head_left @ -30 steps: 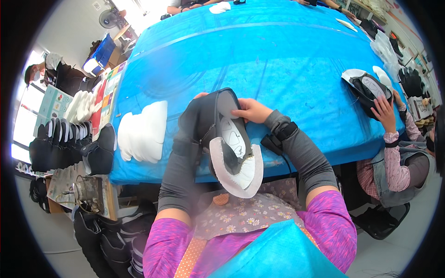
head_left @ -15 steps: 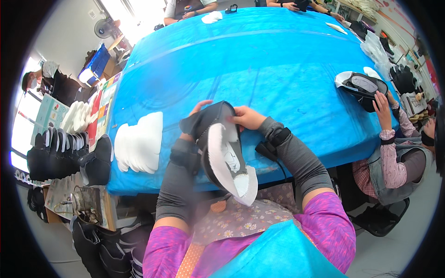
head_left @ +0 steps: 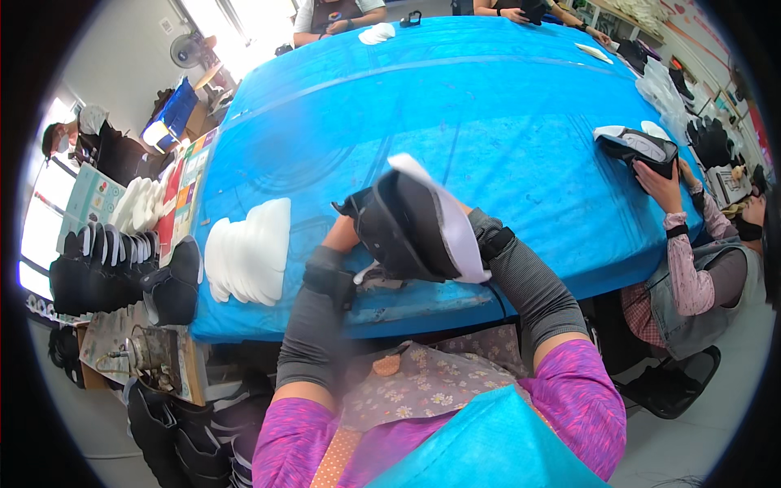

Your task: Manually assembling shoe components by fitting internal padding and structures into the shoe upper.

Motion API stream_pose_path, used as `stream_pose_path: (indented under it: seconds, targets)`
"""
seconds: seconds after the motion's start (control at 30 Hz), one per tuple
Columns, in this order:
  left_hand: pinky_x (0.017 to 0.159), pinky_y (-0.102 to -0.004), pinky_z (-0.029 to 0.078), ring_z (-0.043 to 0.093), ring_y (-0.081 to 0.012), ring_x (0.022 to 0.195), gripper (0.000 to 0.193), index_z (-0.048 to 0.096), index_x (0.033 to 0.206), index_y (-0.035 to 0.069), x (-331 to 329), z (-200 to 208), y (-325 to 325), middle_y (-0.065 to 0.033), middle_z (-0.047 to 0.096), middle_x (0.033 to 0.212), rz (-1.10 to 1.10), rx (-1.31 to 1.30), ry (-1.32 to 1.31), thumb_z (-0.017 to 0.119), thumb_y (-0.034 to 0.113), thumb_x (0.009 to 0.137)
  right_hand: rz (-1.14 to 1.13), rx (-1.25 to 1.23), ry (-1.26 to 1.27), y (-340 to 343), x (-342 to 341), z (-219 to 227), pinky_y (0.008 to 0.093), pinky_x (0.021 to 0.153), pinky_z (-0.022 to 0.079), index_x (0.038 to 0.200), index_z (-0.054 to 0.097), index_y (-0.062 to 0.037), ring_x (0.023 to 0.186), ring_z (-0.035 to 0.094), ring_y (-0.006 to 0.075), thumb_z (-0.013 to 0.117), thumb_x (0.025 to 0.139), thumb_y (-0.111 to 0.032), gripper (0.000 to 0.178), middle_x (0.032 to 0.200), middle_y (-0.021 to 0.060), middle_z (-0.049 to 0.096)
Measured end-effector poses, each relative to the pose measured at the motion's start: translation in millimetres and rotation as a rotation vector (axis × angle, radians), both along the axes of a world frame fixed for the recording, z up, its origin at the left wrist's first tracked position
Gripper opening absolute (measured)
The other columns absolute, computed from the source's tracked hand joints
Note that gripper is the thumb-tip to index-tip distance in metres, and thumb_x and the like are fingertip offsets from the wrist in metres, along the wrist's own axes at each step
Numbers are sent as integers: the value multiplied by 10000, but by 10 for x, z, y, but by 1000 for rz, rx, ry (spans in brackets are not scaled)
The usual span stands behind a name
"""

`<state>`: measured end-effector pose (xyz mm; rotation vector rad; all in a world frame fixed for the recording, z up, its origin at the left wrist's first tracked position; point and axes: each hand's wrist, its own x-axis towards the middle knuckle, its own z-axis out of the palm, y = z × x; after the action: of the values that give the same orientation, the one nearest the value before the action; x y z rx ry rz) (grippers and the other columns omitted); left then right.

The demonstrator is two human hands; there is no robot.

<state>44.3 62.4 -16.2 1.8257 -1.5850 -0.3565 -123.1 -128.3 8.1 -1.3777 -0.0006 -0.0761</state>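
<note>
A black shoe upper (head_left: pixel 404 232) with a white edge is held up above the near side of the blue-covered table, turned with its dark side towards me. At its left end my left hand (head_left: pixel 342 233) grips it, the fingers mostly hidden behind the black material. My right hand (head_left: pixel 467 209) is on the far right side of the upper, nearly all of it covered by the piece, closed on it as far as I can see. A small white part (head_left: pixel 368 271) shows under the upper near my left wrist.
White insole-shaped pieces (head_left: pixel 248 252) lie overlapped on the blue table cover (head_left: pixel 342 122) at the left. Black uppers (head_left: pixel 172 281) stand beside the table's left edge. A co-worker's hand (head_left: pixel 661 185) holds another shoe upper (head_left: pixel 639 150) at the right. More people sit across the table.
The shoe upper has been turned over: its white-lined opening faced me before, and its black side faces me now. My right hand has gone behind it. The co-worker's upper has tilted.
</note>
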Motion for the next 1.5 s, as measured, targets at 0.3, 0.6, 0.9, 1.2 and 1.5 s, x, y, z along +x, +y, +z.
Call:
stream_pose_path:
  seconds: [0.3,0.6,0.9,1.2,1.5]
  targets:
    - [1076,-378,332,420,-319,1295,529,418,1369,7,-32,-8,-141,-171,462,1380,19,-198,443,581,129,881,1,-216,-31,-208,155,-345,292,848,481,1222,568,17,925,590,101,604,909,-190,377,1059,58,665]
    - [1020,-339,388,494,-279,1225,499,429,1348,5,144,-328,-146,-141,531,1309,13,-165,-30,582,95,881,-13,-105,-20,-186,6,-232,291,847,481,1218,572,15,926,591,101,604,908,-187,371,1060,58,664]
    - [850,-305,496,570,-147,1054,324,513,1254,32,-179,22,-220,-77,581,1193,-33,-249,981,530,35,931,-19,-26,39,-307,-80,-334,291,846,482,1213,576,13,927,592,102,604,908,-184,364,1061,57,664]
    - [868,-312,497,588,-159,1043,334,509,1260,14,-61,-56,-106,-92,600,1186,-31,-199,951,556,76,935,9,26,61,-252,-81,-290,290,845,483,1208,580,10,929,593,102,604,908,-182,357,1062,56,664]
    - [869,-311,503,603,-164,1021,321,499,1269,0,-127,25,-121,-97,613,1167,-67,-162,871,522,83,960,11,67,77,-279,-101,-292,290,844,484,1204,583,8,930,594,102,604,907,-179,351,1063,56,664]
